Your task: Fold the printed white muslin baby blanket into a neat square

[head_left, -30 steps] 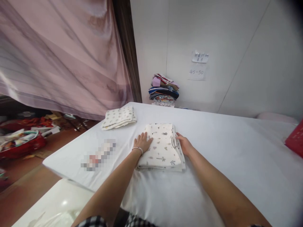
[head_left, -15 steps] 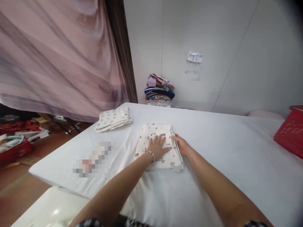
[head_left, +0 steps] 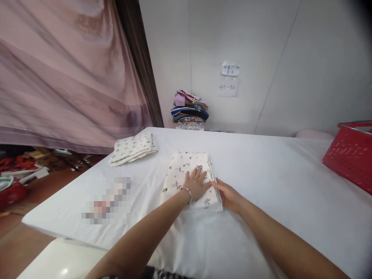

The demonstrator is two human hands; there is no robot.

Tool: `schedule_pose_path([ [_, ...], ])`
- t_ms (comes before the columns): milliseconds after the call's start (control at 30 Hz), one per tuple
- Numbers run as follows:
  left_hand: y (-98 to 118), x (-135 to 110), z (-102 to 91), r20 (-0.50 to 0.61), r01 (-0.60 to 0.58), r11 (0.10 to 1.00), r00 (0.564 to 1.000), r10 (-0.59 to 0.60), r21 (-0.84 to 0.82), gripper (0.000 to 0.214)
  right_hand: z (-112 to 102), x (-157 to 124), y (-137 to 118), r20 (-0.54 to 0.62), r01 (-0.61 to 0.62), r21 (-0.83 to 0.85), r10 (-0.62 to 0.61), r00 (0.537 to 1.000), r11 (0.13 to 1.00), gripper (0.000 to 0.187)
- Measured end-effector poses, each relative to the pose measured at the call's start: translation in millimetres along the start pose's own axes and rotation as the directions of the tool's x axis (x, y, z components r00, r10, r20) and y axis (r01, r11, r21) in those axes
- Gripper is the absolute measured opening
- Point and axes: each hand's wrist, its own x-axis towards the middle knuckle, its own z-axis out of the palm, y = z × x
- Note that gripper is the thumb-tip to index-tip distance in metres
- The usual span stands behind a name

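A folded white cloth (head_left: 173, 176) printed with small grey plants and dots lies on the white-covered table. My left hand (head_left: 197, 184), a bracelet at its wrist, rests flat on top of it with the fingers spread. At the cloth's right edge, my right hand (head_left: 229, 195) takes hold of the stacked layers. Its thumb side touches the top near my left hand, while the other fingers are partly hidden along the side. Further back on the left lies a second folded white cloth (head_left: 133, 147) with a grey spotted pattern.
On the table's left lies a pixelated item (head_left: 107, 201). A red plastic basket (head_left: 348, 155) stands at the right. Stacked folded fabrics (head_left: 189, 112) sit behind the table against the wall, below paper notes (head_left: 228, 87). A pink curtain (head_left: 66, 69) hangs at the left.
My right hand has slid along the cloth's right edge toward me. The left hand stays flat on the cloth. The camera view has turned slightly right, showing more of the red basket.
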Motion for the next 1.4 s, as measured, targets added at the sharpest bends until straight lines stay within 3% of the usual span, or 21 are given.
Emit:
schedule_pose_path([
  [233,0.7,-2.1,-1.8,-0.042,-0.007,1.0,0.999,0.008,0.026,0.067,12.2,-57.8,43.0,0.027,-0.15,-0.023,0.15,0.988,0.988,0.053],
  [333,5.9,9.0,-15.7,-0.093,0.042,0.999,0.995,-0.042,-0.008,0.055,13.8,-65.6,58.3,0.093,-0.243,-0.165,0.261,0.961,0.956,0.045],
  [400,11.8,22.2,-27.5,-0.123,0.119,0.991,0.985,-0.125,-0.053,0.052,12.5,-63.2,60.4,0.151,-0.232,-0.266,0.278,0.949,0.936,0.037],
  [533,24.8,55.9,-40.4,-0.097,0.312,0.942,0.941,-0.325,-0.123,0.058,3.6,-52.9,55.4,0.208,-0.111,-0.226,0.159,0.965,0.968,0.032],
  [667,33.3,82.5,-34.8,-0.043,0.436,0.893,0.896,-0.443,-0.108,0.064,-8.2,-47.9,57.1,0.161,-0.054,-0.058,0.063,0.985,0.997,0.031],
  [900,20.9,97.4,-35.4,-0.005,0.469,0.871,0.88,-0.475,-0.145,0.032,-12.1,-42.0,68.7,0.243,-0.025,-0.031,0.031,0.97,0.999,0.033],
  [1033,11.5,96.3,-34.5,-0.022,0.45,0.87,0.886,-0.464,-0.2,0.033,-10.5,-39.3,67.9,0.248,-0.023,-0.019,0.027,0.969,1.0,0.035],
  [1167,18.3,96.0,-24.3,-0.045,0.413,0.873,0.898,-0.438,-0.258,0.034,-11.8,-38.5,67.0,0.264,-0.027,-0.014,0.03,0.964,1.0,0.034],
  [1300,23.8,98.7,-17.2,-0.072,0.417,0.856,0.886,-0.458,-0.305,0.035,-15.8,-38.5,67.1,0.267,-0.025,-0.007,0.026,0.963,1.0,0.031],
  [1400,15.9,98.7,-17.4,-0.082,0.415,0.835,0.878,-0.472,-0.362,0.029,-17.5,-40.8,66.0,0.288,-0.024,-0.002,0.023,0.957,1.0,0.032],
])
